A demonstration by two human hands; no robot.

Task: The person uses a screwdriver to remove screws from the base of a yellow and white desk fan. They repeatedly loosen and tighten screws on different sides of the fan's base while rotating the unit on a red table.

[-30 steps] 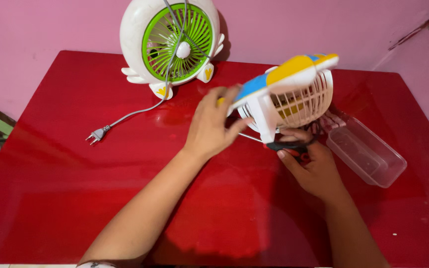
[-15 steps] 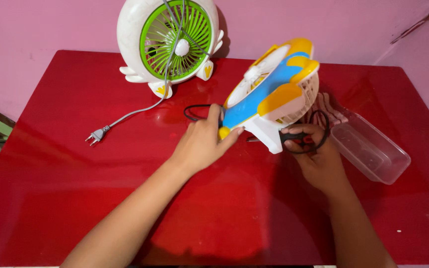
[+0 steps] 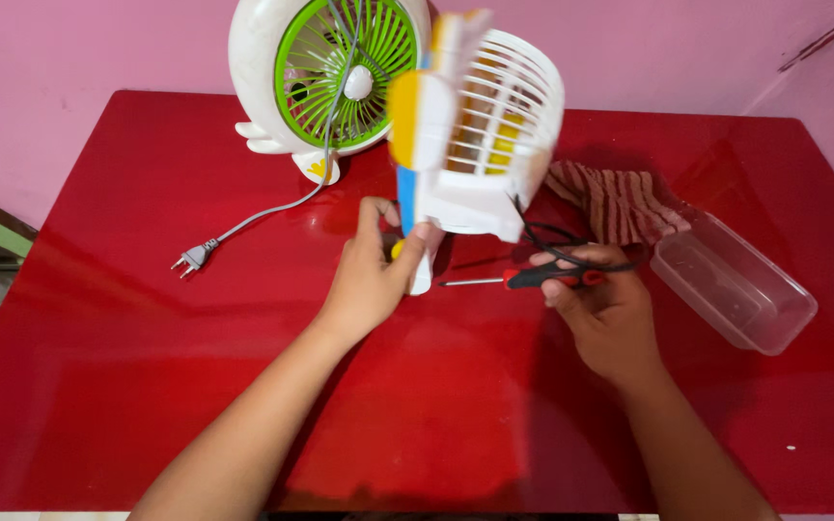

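Observation:
My left hand (image 3: 371, 280) grips the base of a small white fan (image 3: 480, 135) with blue and yellow trim, holding it upright above the red table (image 3: 127, 386), its cage facing right. My right hand (image 3: 602, 309) is closed around a screwdriver with a red and black handle (image 3: 550, 278), its thin shaft pointing left toward the fan's base. A black cord (image 3: 562, 236) runs from the fan across my right hand.
A second white fan with a green grille (image 3: 325, 72) stands at the table's back, its grey cord and plug (image 3: 193, 259) trailing left. A striped cloth (image 3: 620, 203) and a clear plastic container (image 3: 731, 282) lie at the right.
My left hand has turned the small fan from lying tilted to standing upright and lifted it closer. My right hand stayed put and the screwdriver in it now shows.

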